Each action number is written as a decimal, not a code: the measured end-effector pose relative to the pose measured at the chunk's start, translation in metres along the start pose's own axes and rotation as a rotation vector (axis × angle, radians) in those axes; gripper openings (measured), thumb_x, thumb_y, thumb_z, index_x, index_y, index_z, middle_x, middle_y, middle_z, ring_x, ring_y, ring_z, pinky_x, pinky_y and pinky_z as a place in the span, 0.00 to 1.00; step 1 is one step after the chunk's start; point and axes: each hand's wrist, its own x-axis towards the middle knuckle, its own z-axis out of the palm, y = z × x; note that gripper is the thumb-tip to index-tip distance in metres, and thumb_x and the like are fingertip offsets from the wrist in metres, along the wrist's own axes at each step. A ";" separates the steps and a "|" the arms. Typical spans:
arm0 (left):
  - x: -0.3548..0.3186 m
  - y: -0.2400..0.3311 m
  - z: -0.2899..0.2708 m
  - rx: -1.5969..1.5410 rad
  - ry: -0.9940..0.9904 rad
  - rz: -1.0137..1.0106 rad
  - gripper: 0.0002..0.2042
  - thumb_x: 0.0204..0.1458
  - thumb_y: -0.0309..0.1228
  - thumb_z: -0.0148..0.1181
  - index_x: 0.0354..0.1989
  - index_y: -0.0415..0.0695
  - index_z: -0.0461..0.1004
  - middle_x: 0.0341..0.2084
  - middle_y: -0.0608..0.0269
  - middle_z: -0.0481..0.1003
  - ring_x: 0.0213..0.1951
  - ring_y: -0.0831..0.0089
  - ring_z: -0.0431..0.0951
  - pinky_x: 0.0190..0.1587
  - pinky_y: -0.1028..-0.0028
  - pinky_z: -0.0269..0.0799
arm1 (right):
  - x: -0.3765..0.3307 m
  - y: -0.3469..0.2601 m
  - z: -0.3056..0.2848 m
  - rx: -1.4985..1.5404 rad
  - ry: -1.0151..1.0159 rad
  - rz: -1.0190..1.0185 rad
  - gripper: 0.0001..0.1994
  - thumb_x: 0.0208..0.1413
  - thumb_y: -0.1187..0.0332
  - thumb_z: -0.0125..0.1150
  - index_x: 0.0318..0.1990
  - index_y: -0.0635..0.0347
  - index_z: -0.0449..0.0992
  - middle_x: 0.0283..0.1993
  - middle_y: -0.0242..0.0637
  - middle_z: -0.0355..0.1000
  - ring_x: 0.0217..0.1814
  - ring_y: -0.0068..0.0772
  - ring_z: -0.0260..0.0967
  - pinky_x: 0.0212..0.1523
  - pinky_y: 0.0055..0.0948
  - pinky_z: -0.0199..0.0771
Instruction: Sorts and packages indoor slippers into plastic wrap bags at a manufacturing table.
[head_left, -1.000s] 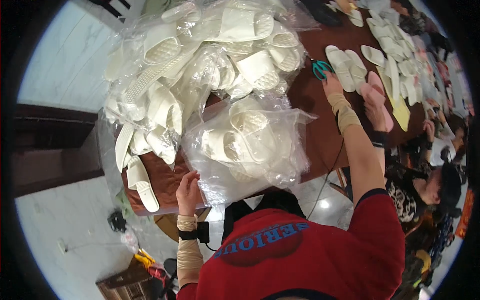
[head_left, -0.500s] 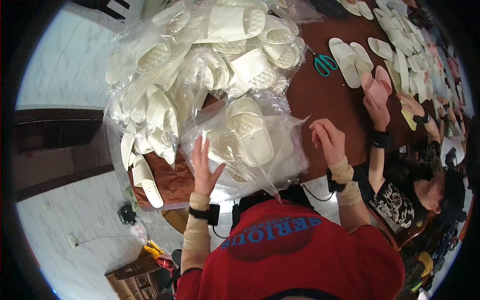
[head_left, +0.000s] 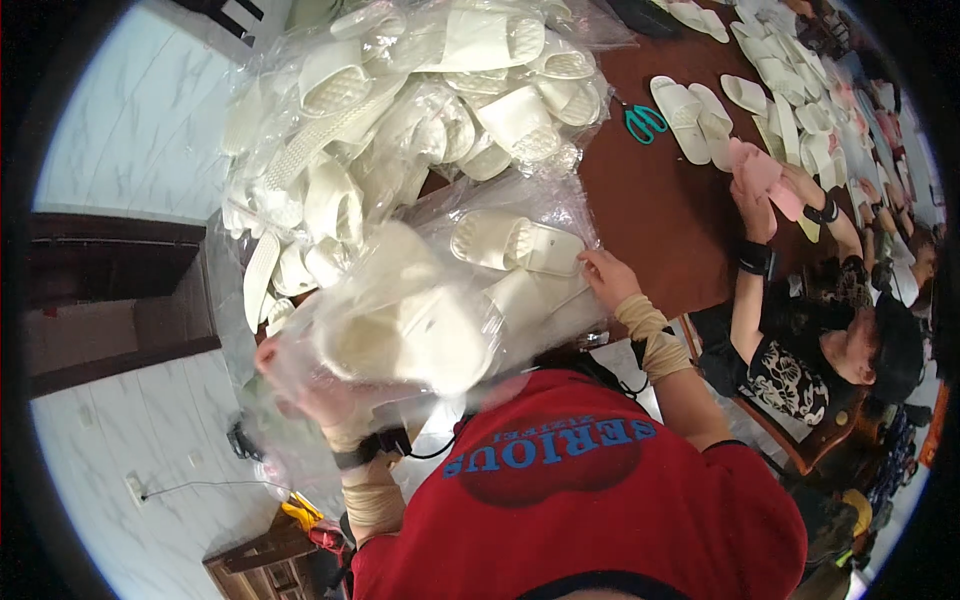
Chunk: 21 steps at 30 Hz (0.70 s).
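Note:
My left hand [head_left: 310,385], blurred and partly behind clear plastic, grips a bagged cream slipper [head_left: 455,345] that is raised above the table's near edge. Farther right, my right hand [head_left: 610,280] has its fingers pinched at the edge of another clear plastic bag [head_left: 575,215], beside the end of a cream slipper [head_left: 550,250] lying on its side. More cream slipper surface [head_left: 525,300] shows below that one, under plastic. Glare and motion blur hide exactly where the left fingers close on the bag.
A heap of bagged cream slippers [head_left: 400,95] covers the far left of the brown table [head_left: 635,200]. Green-handled scissors [head_left: 645,123] lie near a loose slipper pair [head_left: 680,115]. At right, a co-worker's hands [head_left: 755,205] hold a pink slipper [head_left: 765,175].
My left hand has moved left and nearer me, raising a bagged slipper. My right hand has moved left onto the bag edge. The remaining slipper now lies sideways.

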 end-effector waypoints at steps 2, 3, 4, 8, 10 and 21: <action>-0.004 -0.005 -0.018 -0.242 0.215 -0.090 0.22 0.54 0.41 0.52 0.51 0.40 0.58 0.41 0.61 0.65 0.45 0.67 0.68 0.49 0.67 0.68 | 0.001 0.001 -0.002 -0.009 -0.021 0.011 0.12 0.53 0.67 0.53 0.46 0.51 0.70 0.37 0.42 0.70 0.39 0.45 0.71 0.40 0.38 0.71; -0.005 -0.005 -0.027 -0.239 0.226 -0.094 0.22 0.54 0.41 0.52 0.51 0.40 0.58 0.41 0.61 0.65 0.45 0.67 0.68 0.49 0.67 0.68 | 0.002 0.002 -0.001 -0.012 -0.033 0.018 0.12 0.53 0.67 0.53 0.46 0.51 0.70 0.37 0.41 0.70 0.38 0.45 0.71 0.40 0.38 0.71; -0.006 -0.003 -0.035 -0.204 0.238 -0.109 0.22 0.55 0.42 0.51 0.51 0.41 0.59 0.42 0.60 0.65 0.44 0.67 0.69 0.48 0.67 0.69 | 0.003 0.003 -0.001 -0.017 -0.041 0.013 0.12 0.53 0.67 0.53 0.46 0.51 0.70 0.37 0.41 0.70 0.38 0.45 0.71 0.40 0.38 0.71; -0.001 -0.009 -0.040 0.499 0.523 0.153 0.14 0.57 0.32 0.46 0.47 0.38 0.65 0.44 0.50 0.67 0.50 0.60 0.68 0.55 0.64 0.64 | 0.005 0.009 -0.002 -0.042 -0.067 -0.015 0.12 0.53 0.67 0.53 0.46 0.50 0.70 0.36 0.41 0.71 0.38 0.45 0.71 0.39 0.37 0.71; -0.002 -0.032 -0.037 0.792 0.538 0.170 0.13 0.57 0.31 0.46 0.47 0.36 0.65 0.43 0.50 0.67 0.49 0.60 0.68 0.54 0.65 0.64 | 0.006 0.012 -0.004 -0.049 -0.091 -0.016 0.12 0.53 0.67 0.53 0.46 0.50 0.70 0.36 0.41 0.71 0.38 0.44 0.71 0.39 0.37 0.71; -0.078 -0.054 0.018 0.723 0.176 -0.045 0.24 0.47 0.15 0.47 0.57 0.36 0.59 0.54 0.47 0.61 0.57 0.50 0.60 0.59 0.56 0.56 | 0.094 0.035 -0.077 0.259 0.287 0.014 0.02 0.53 0.73 0.54 0.33 0.59 0.72 0.21 0.38 0.70 0.18 0.27 0.69 0.22 0.28 0.68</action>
